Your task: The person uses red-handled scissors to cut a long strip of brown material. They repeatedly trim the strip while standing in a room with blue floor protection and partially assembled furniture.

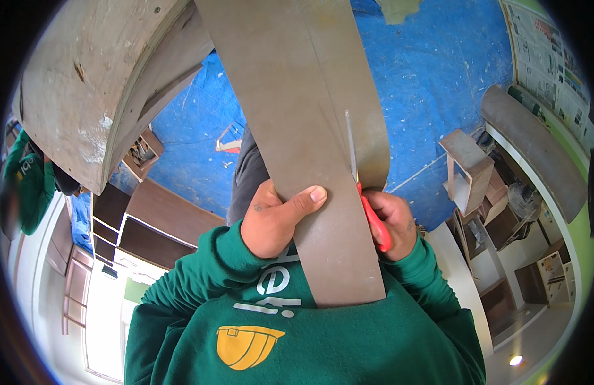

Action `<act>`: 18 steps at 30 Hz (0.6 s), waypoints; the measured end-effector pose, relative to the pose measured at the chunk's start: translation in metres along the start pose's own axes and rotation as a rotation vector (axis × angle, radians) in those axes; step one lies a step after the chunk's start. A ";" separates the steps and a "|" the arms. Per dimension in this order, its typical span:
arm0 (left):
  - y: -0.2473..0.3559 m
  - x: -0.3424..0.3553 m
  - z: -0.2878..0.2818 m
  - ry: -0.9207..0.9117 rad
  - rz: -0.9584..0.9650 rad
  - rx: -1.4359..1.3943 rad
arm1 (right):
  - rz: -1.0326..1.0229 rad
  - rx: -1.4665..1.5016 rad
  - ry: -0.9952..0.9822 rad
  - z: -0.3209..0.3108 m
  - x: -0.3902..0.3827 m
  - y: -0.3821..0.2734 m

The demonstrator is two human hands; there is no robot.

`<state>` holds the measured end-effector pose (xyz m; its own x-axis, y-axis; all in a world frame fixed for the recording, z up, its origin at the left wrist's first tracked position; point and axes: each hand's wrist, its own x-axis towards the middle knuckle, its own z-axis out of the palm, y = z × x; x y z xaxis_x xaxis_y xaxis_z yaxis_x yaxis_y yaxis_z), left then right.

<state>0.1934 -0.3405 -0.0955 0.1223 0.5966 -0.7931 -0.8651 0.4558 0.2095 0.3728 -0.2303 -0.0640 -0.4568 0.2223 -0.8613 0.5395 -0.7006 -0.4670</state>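
A long, thin brown-grey laminate sheet (290,83) runs from my chest away to the far edge of the view. My left hand (274,218) grips its left edge, thumb flat on top and fingers hidden underneath. On the right side, my right hand (396,224) is closed around red-handled scissors (376,224). One pointed blade lies over the sheet along a lengthwise line; the other blade is hidden below. Right of the blades, a cut strip (374,144) bends downward, apart from the nearer part of the sheet.
Blue sheeting (432,77) covers the floor. A large curved wooden panel (66,83) stands close at the left, near a wooden tool box (143,154). To the right are a small wooden frame (467,170) and a curved brown sheet (541,141). Another person's green sleeve (37,192) shows far left.
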 end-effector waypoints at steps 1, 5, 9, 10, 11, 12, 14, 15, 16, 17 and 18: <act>0.000 0.000 0.000 -0.004 -0.005 -0.001 | 0.002 -0.008 0.000 -0.001 0.000 0.001; 0.001 -0.001 0.000 -0.008 -0.015 -0.011 | -0.004 -0.031 -0.015 -0.002 0.000 0.001; -0.001 0.000 0.000 0.010 -0.003 -0.018 | 0.006 -0.056 -0.012 -0.001 -0.001 0.000; 0.000 -0.001 0.000 0.011 -0.006 -0.016 | -0.004 -0.076 -0.011 0.000 -0.001 -0.001; 0.000 -0.001 0.000 0.013 -0.009 -0.013 | -0.013 -0.097 -0.011 0.000 -0.001 -0.002; 0.000 -0.001 0.000 0.014 -0.013 -0.011 | -0.022 -0.098 -0.010 0.000 -0.001 -0.001; 0.002 -0.002 0.001 0.019 -0.020 -0.020 | -0.041 -0.101 -0.009 0.001 -0.002 0.001; 0.002 -0.003 0.001 0.021 -0.023 -0.024 | -0.047 -0.103 -0.005 0.001 -0.002 0.002; 0.002 -0.003 0.001 0.020 -0.019 -0.028 | -0.053 -0.105 0.000 0.001 -0.003 0.003; 0.002 -0.003 0.001 0.019 -0.015 -0.031 | -0.060 -0.107 0.004 0.002 -0.003 0.003; 0.001 -0.003 0.001 0.019 -0.011 -0.035 | -0.055 -0.102 0.006 0.002 -0.004 0.003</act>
<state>0.1922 -0.3410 -0.0925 0.1233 0.5791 -0.8059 -0.8801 0.4390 0.1809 0.3749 -0.2348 -0.0621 -0.4833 0.2626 -0.8351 0.5834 -0.6147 -0.5309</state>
